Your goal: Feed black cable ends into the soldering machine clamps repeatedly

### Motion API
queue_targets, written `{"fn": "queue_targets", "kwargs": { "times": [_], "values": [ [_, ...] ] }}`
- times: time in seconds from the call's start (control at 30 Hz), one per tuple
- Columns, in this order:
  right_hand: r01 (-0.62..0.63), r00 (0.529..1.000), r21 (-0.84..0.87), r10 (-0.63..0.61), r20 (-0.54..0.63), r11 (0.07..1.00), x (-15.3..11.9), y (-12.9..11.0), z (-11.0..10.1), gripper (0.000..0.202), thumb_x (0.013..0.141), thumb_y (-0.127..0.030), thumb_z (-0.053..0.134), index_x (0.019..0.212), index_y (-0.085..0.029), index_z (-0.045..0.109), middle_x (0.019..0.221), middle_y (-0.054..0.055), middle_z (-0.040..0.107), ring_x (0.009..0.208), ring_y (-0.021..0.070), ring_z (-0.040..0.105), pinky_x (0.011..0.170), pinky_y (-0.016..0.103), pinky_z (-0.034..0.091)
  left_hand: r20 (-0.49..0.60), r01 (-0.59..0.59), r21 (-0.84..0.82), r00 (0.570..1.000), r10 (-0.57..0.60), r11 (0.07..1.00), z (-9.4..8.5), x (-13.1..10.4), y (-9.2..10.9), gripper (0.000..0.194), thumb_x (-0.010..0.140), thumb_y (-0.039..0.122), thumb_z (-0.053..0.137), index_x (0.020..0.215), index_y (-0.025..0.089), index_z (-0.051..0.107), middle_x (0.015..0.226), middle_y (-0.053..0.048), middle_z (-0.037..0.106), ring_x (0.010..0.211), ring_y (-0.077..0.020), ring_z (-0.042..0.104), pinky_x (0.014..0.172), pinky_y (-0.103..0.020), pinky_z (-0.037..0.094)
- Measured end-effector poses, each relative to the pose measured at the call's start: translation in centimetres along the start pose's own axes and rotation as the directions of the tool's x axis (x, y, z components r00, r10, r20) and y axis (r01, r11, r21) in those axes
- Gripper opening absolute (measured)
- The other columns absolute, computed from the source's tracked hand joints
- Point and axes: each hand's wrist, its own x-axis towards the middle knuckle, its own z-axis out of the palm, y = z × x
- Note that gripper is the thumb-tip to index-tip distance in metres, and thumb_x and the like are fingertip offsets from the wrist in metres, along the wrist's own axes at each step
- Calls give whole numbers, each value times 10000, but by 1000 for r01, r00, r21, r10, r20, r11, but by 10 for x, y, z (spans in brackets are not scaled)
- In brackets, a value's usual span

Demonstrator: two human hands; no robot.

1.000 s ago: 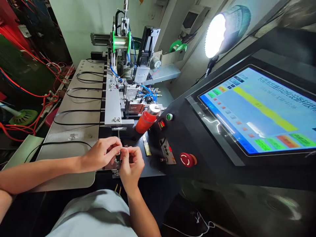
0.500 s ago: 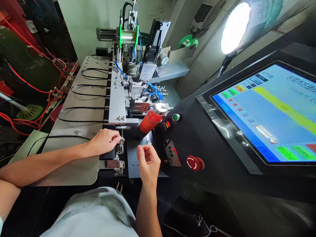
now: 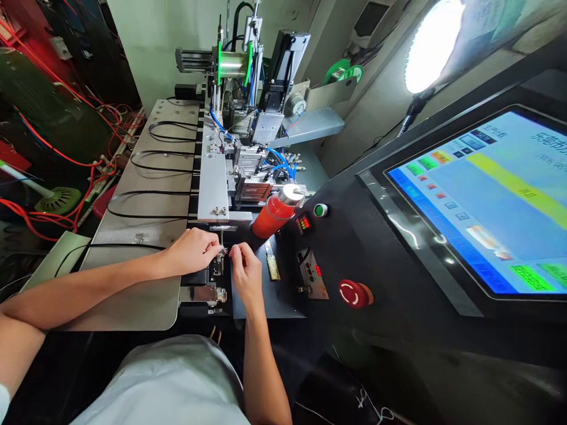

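My left hand point(image 3: 194, 251) is closed in a pinch over the small metal fixture point(image 3: 218, 265) at the machine's near end. A black cable point(image 3: 128, 245) runs across the metal plate and under my left wrist to those fingers. Thin wire ends point(image 3: 225, 251) stick out past the fingertips. My right hand point(image 3: 247, 274) is closed too, thumb and finger pressed together just right of the wire ends. What sits between its fingertips is too small to make out.
Several looped black cables point(image 3: 150, 193) lie across the metal plate point(image 3: 128, 295). An orange-red bottle point(image 3: 272, 215) with a silver cap stands behind my right hand. To the right are a red emergency stop button point(image 3: 354, 293) and a touchscreen point(image 3: 487, 206). A solder spool point(image 3: 234, 65) tops the machine.
My right hand has moved left, up to the wire ends beside my left hand, uncovering a small yellowish strip on the dark surface. My left hand stays at the fixture. The view has shifted slightly.
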Motion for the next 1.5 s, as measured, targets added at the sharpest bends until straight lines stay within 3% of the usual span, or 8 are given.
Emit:
{"fn": "queue_targets", "kwargs": {
  "times": [0.4,0.6,0.83,0.93,1.07,1.17,1.27,1.5],
  "values": [
    [97,995,160,-98,3,982,8,7,20,300,962,-335,382,685,-223,352,630,-60,334,578,101,333,553,249,277,-155,-73,314,980,127,947,12,-8,-5,207,933,261,516,854,143,667,808,-44,671,700,-170,637,567,-243,386],
    [80,997,175,-77,-24,981,6,9,22,305,966,-343,376,684,-225,359,624,-60,332,576,104,340,544,248,283,-257,-339,486,825,503,806,14,-23,-20,228,951,165,464,1007,221,678,931,20,664,633,-80,612,537,-199,408],
    [10,1000,204,-8,-9,979,6,7,24,324,946,-369,395,660,-226,345,616,-63,317,571,101,323,534,244,281,-175,-442,659,697,695,609,13,-16,-26,257,940,107,440,959,177,686,875,5,695,631,-105,591,561,-223,432],
    [-14,999,175,19,-26,985,5,7,20,332,952,-370,384,657,-227,335,611,-64,317,566,100,323,529,240,284,-136,-452,625,740,659,636,11,-16,-25,244,921,104,456,972,168,686,898,-21,692,653,-115,596,577,-219,437],
    [72,990,-141,-88,-109,987,1,3,-1,283,970,-300,351,707,-218,414,630,-42,416,578,116,393,566,253,314,-93,-372,380,896,435,847,0,-19,-24,242,929,159,467,1067,215,658,1002,-16,673,763,-119,644,664,-208,462],
    [229,970,-426,-239,31,875,-2,-5,-15,213,945,-176,345,913,-190,555,793,30,562,704,154,510,652,272,375,-38,-217,313,970,241,925,-11,-20,-22,183,933,236,488,1036,188,632,953,-23,672,753,-144,650,663,-234,456],
    [322,947,-556,-268,178,766,-4,-13,-17,354,873,-65,353,1129,-176,571,957,82,605,833,184,557,706,282,421,28,-177,368,983,179,913,-16,-20,-19,177,942,270,480,943,175,628,909,-29,663,740,-164,647,642,-248,431],
    [336,941,-590,-295,168,735,-5,-12,-6,290,839,-45,369,972,-171,594,912,82,614,834,200,568,697,288,445,57,-184,457,982,178,870,-15,-22,-13,193,957,263,464,930,177,635,889,-25,635,685,-155,631,568,-249,381]
  ]
}}
